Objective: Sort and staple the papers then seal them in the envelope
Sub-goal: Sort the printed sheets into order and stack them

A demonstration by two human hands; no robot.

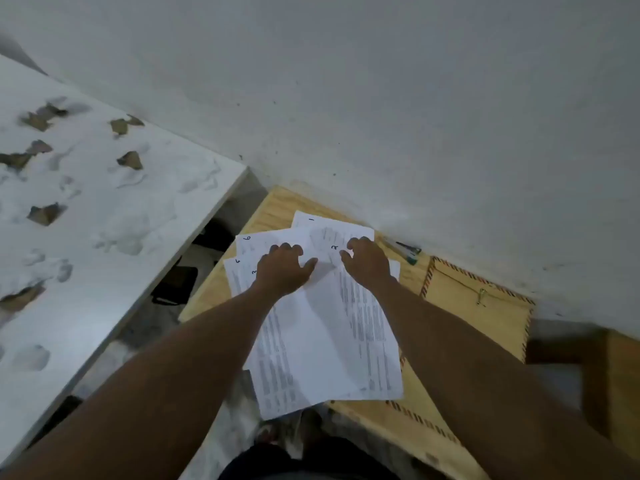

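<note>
Two bare arms come in from the bottom edge, no sleeves anywhere along them, forearms long and lean, tapering to the wrists. No watch, no band, no rings to be seen. The left hand shows its knuckles in a row, and so does the right hand. Below the arms, at the bottom edge, there's dark clothing, blurred.

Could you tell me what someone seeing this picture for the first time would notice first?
Most likely the two bare arms reaching in from below, the left hand and right hand pressing on a fanned pile of printed papers with handwritten numbers at their corners, on a small wooden table. To the right lies a brown envelope with a striped border, against the grey wall.
</note>
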